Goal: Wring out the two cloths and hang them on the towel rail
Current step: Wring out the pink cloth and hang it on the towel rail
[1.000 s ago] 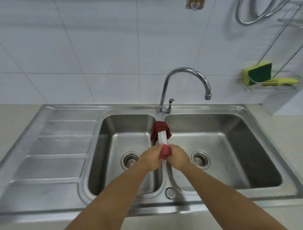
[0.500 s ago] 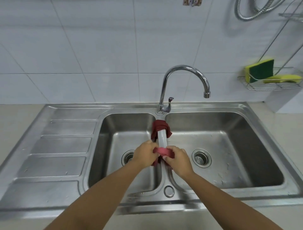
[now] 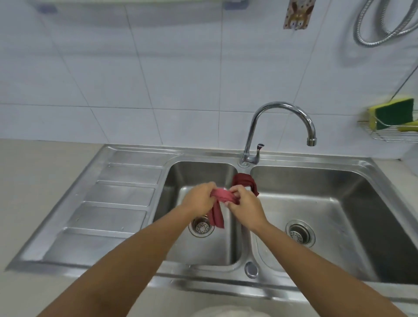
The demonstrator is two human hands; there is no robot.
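A pink-red cloth [image 3: 222, 196] is stretched between both hands above the left basin, one end hanging down toward the drain. My left hand [image 3: 199, 196] grips its left part and my right hand [image 3: 245, 204] grips its right part. A second, darker red cloth [image 3: 244, 179] lies draped over the divider between the two basins, just behind my right hand. A pale bar, possibly the towel rail [image 3: 140, 2], runs along the wall at the top edge, blurred.
The steel double sink [image 3: 384, 178] has a ribbed drainboard [image 3: 117, 194] on the left and a curved tap [image 3: 280, 108] behind the divider. A wire rack with a green-yellow sponge [image 3: 393, 113] hangs at the right wall. A metal hose [image 3: 371, 34] loops at top right.
The hands lifted the pink-red cloth off the divider and moved left over the left basin, drawing apart. The view tilted up and left. The dark cloth stayed on the divider.
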